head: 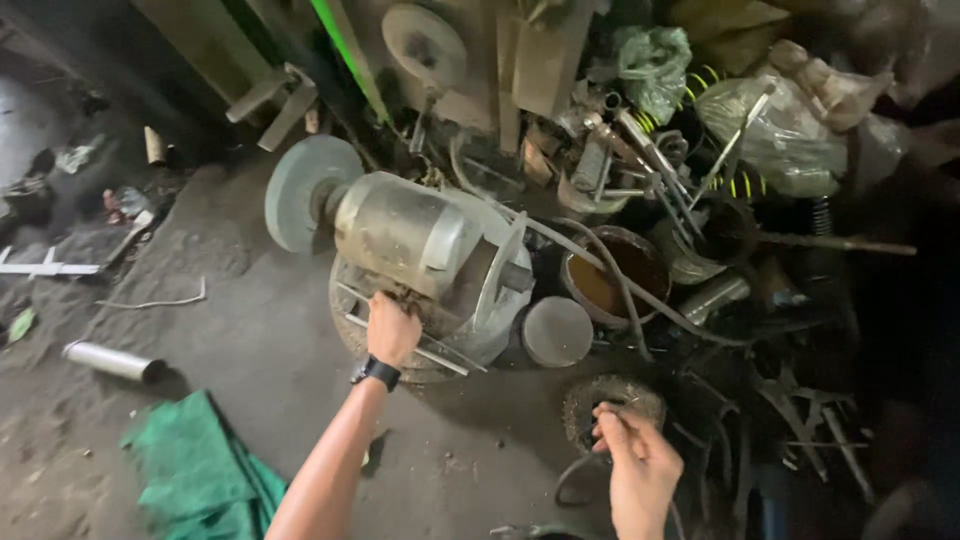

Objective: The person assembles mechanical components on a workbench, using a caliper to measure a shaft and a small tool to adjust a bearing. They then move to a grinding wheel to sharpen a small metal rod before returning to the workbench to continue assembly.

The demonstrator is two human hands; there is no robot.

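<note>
A dusty bench grinder [420,235] sits on a round metal base on the floor, with a grey grinding wheel [305,190] on its left end. My left hand [392,328], a black watch on its wrist, rests closed against the lower front of the grinder's body; what it grips is hidden. My right hand [638,462] is lower right, fingers pinched at the edge of a round wire brush wheel [612,400] lying on the floor.
A heap of scrap metal, rods, springs and plastic bags [700,120] fills the upper right. A rusty pot [615,275] and a round grey lid [556,331] sit beside the grinder. A green cloth [195,470] and a metal tube [110,360] lie lower left.
</note>
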